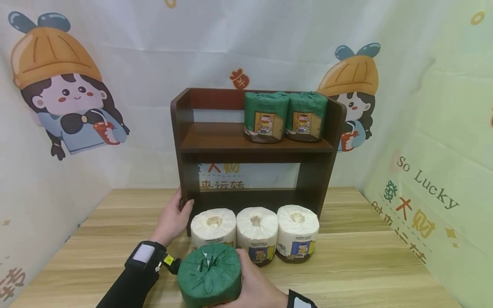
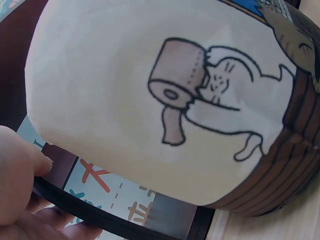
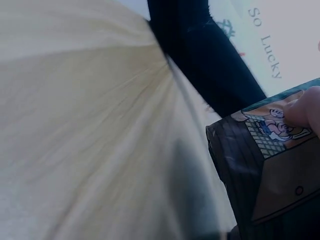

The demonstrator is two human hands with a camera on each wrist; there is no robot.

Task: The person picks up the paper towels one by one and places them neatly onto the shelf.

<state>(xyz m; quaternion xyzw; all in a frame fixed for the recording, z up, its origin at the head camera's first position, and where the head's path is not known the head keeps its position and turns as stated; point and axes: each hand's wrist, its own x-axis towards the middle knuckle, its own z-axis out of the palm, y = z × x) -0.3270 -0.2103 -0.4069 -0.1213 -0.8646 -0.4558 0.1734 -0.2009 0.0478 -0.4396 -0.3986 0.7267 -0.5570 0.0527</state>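
My left hand grips the left side panel of a dark brown two-tier shelf. In the left wrist view the thumb and fingers lie on either side of the panel's edge. With my right hand I hold a green-wrapped toilet roll by its side, at the front of the table. The right wrist view catches only part of this roll's printed wrapper with a fingertip on it. Two more green-wrapped toilet rolls stand side by side at the right of the upper tier.
Three white-wrapped toilet rolls stand in a row at the shelf's front, just beyond the held roll. One white roll fills most of the left wrist view. Underneath is a wood-grain table, with printed cloth hanging behind and at both sides.
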